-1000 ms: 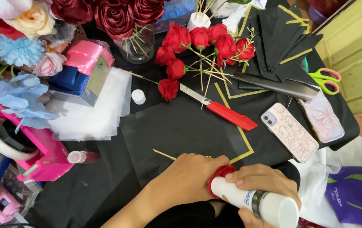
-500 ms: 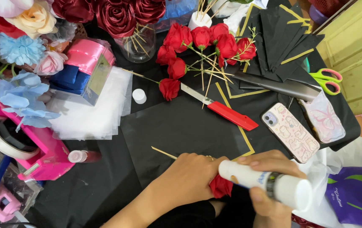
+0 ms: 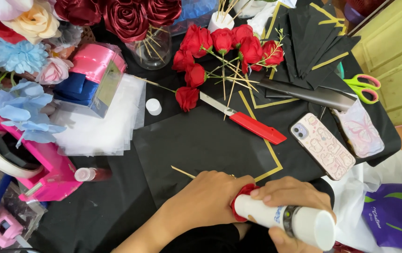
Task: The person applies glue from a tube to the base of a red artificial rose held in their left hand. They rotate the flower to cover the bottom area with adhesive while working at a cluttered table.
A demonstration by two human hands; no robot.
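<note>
Since half a second ago, the white glue bottle (image 3: 285,220) has tilted, nozzle now meeting the red fabric rose (image 3: 241,199). Left hand (image 3: 205,204) closes around the rose, apparently pinching; right hand (image 3: 290,199) grips the bottle above the black sheet (image 3: 201,140).

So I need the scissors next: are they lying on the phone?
No, the scissors lie at the table's right edge, apart from the phone.

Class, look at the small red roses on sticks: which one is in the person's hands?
The red rose at the bottom, pinched between the left hand and the white bottle; the other red roses lie loose farther up the table.
</note>
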